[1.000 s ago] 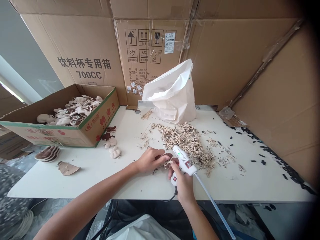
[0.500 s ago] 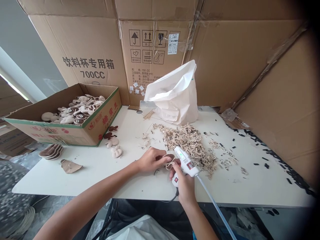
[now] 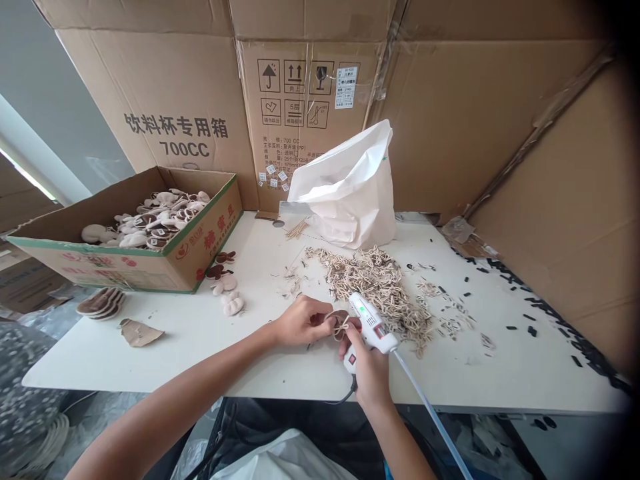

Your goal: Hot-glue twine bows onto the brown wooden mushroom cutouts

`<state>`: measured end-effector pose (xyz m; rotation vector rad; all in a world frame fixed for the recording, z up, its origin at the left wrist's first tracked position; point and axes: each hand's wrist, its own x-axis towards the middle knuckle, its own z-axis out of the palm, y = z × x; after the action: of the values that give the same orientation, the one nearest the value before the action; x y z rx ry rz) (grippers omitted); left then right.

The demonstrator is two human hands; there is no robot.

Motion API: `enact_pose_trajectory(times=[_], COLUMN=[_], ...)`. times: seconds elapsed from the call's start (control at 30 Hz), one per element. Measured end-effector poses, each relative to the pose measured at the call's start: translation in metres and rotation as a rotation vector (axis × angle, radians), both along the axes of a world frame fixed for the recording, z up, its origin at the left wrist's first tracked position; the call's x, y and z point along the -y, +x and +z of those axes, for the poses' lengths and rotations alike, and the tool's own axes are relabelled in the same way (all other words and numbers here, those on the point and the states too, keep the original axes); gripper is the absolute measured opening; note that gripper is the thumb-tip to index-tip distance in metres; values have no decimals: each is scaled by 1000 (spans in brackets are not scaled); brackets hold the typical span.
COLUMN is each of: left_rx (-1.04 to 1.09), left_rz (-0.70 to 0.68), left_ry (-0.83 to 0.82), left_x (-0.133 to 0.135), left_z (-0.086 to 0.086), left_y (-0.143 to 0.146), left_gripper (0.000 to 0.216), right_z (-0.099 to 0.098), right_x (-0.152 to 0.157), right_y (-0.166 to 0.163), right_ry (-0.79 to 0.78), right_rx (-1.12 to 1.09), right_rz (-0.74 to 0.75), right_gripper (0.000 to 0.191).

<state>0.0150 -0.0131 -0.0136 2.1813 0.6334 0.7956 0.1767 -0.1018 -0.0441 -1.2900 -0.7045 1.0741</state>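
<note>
My left hand pinches a small brown piece with a tied loop of pale twine on it. My right hand grips a white hot glue gun, whose nozzle end sits just beside that piece. A long translucent glue stick runs from the gun's rear toward the lower right. Just beyond my hands lies a heap of pale twine knots on the white table.
A cardboard box of mushroom-shaped pieces stands at the left, with a brown stack and pale pieces nearby. Behind stands a white bag. Black scraps lie at the right, against a cardboard wall.
My view has shifted slightly compared with the oldest frame. My hands stay close together, with the brown piece now showing a little more above the twine.
</note>
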Motion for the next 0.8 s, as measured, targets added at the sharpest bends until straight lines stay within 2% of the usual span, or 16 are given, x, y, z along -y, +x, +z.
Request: enact_pose_trajectory(times=[0.27,0.53,0.8], left_rx=[12,12,45], left_rz=[-28,7,63], left_ry=[-62,-10,-136], left_x=[3,4,2], left_z=[3,1,4], left_y=[-1,2,0], left_gripper=[49,53,52], right_z=[1,4,13], right_x=[0,0,-1], right_y=[-1,-2,-3], right_ry=[3,17,2], right_rx=[0,-28,-65], right_rz=[-7,-19,-82], right_gripper=[41,40,42])
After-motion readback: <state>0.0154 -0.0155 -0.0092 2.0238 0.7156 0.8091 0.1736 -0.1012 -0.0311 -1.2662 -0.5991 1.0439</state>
